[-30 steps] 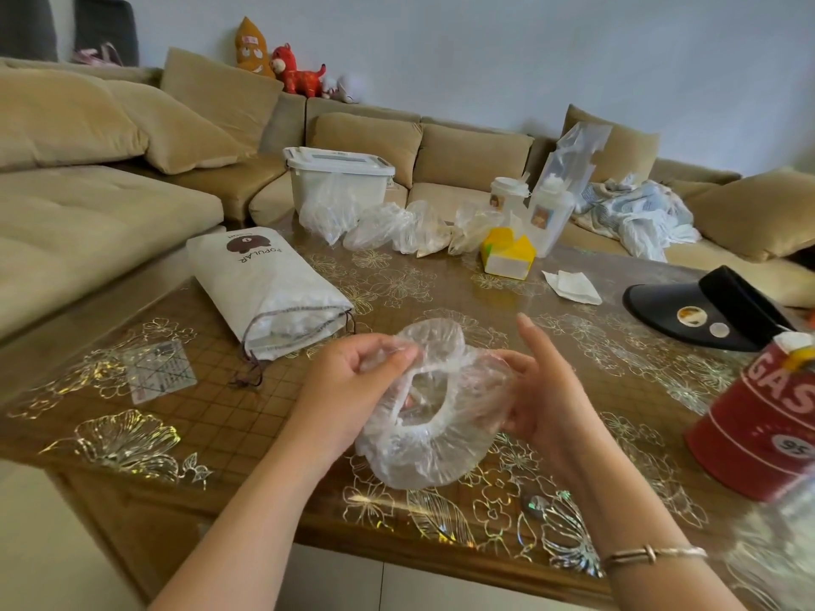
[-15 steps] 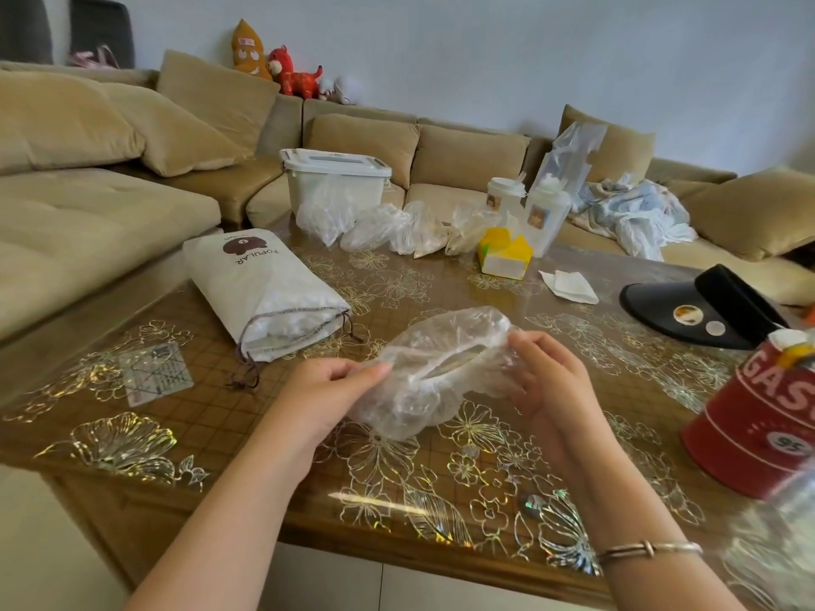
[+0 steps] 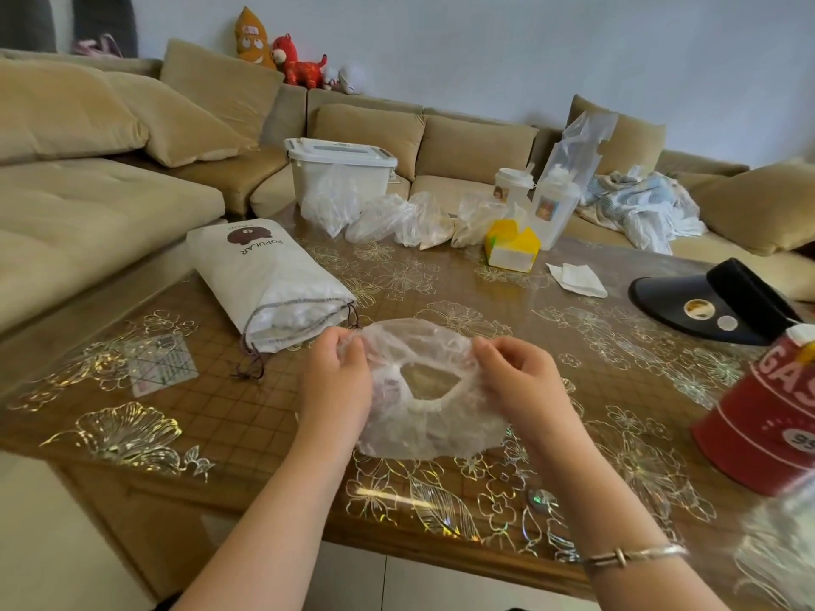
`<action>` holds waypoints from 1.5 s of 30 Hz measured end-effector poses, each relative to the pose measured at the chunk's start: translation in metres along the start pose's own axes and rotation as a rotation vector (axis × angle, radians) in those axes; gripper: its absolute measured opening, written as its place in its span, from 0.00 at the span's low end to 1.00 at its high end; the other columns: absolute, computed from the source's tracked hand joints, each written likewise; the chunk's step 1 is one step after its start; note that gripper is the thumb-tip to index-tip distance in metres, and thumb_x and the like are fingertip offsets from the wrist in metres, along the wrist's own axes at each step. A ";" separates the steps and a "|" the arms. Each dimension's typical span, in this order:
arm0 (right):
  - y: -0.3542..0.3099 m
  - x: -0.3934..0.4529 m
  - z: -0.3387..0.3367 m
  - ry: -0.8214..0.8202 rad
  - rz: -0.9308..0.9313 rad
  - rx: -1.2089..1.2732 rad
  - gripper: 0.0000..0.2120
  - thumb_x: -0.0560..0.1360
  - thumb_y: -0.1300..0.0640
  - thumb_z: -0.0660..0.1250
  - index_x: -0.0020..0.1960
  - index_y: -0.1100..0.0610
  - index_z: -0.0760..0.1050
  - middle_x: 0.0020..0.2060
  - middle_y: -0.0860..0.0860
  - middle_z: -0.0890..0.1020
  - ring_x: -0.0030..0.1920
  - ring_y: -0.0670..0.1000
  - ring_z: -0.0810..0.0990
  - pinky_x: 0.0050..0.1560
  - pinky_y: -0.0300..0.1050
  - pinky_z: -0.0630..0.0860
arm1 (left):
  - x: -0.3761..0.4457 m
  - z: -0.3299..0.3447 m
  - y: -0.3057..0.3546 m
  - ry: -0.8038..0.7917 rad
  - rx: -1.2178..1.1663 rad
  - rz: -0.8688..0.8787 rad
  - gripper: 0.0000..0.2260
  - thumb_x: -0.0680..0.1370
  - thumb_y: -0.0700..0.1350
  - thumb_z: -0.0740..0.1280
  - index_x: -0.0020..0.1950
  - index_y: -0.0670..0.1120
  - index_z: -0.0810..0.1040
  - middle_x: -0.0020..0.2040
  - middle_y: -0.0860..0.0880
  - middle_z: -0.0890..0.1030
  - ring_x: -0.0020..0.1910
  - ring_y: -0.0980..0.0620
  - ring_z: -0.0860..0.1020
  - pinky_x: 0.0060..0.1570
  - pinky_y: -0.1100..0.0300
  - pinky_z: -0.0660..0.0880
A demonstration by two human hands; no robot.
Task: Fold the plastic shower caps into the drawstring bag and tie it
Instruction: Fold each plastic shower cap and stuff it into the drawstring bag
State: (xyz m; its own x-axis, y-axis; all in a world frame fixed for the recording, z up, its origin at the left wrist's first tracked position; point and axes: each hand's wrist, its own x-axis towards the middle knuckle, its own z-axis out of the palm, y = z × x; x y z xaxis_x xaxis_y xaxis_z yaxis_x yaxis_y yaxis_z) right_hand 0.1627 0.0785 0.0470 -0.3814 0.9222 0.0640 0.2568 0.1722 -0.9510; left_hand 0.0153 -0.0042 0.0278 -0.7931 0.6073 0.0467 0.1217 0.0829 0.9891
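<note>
Lowered and spread flatter, clear crinkled shower cap (image 3: 423, 403), elastic opening showing, apparently touching table (image 3: 441, 275), both hands (image 3: 337, 381) pinching it.

The shower cap (image 3: 430, 390) at frame centre is thin, crinkled, translucent plastic. Upper left of it, the drawstring bag (image 3: 264, 280) looks like matt white cloth. The bench (image 3: 441, 284) is wood under glossy, flower-printed film.

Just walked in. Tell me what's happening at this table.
A person holds one clear shower cap spread over the table, the left hand and right hand each pinching its rim. The white drawstring bag lies open-mouthed to the left, partly filled. More caps wait at the far edge.
</note>
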 end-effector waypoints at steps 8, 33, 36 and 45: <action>0.011 0.019 -0.012 0.309 0.032 -0.136 0.07 0.80 0.50 0.65 0.48 0.53 0.73 0.42 0.53 0.81 0.42 0.59 0.84 0.43 0.60 0.82 | 0.005 -0.005 -0.008 0.065 0.592 0.397 0.09 0.84 0.49 0.58 0.46 0.49 0.74 0.30 0.54 0.73 0.27 0.57 0.70 0.25 0.64 0.60; 0.045 0.007 -0.027 0.081 -0.279 -0.997 0.12 0.81 0.47 0.59 0.58 0.53 0.64 0.52 0.48 0.71 0.38 0.47 0.75 0.30 0.35 0.68 | 0.007 -0.004 -0.026 -0.720 1.083 0.370 0.49 0.66 0.78 0.50 0.80 0.56 0.39 0.78 0.59 0.36 0.78 0.56 0.36 0.74 0.48 0.34; 0.041 -0.001 -0.042 -0.034 -0.409 -0.806 0.11 0.77 0.46 0.65 0.55 0.48 0.69 0.53 0.43 0.70 0.50 0.44 0.72 0.48 0.33 0.69 | 0.003 -0.009 -0.017 -0.649 0.899 0.406 0.45 0.68 0.74 0.57 0.80 0.57 0.49 0.79 0.61 0.46 0.78 0.58 0.45 0.77 0.49 0.41; 0.027 -0.025 -0.062 -0.514 -0.305 -0.791 0.24 0.75 0.54 0.69 0.68 0.41 0.66 0.59 0.30 0.67 0.51 0.22 0.68 0.47 0.22 0.67 | -0.013 -0.027 -0.007 -0.726 0.740 0.393 0.31 0.71 0.66 0.69 0.71 0.61 0.66 0.67 0.67 0.64 0.64 0.66 0.65 0.64 0.65 0.64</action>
State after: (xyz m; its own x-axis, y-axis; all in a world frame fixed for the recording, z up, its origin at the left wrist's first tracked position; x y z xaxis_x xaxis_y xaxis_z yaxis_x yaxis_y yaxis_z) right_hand 0.2341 0.0814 0.0379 -0.8207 0.5696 -0.0449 0.5310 0.7313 -0.4280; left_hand 0.0088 -0.0346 0.0237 -0.1125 0.9936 0.0069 0.8066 0.0873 0.5847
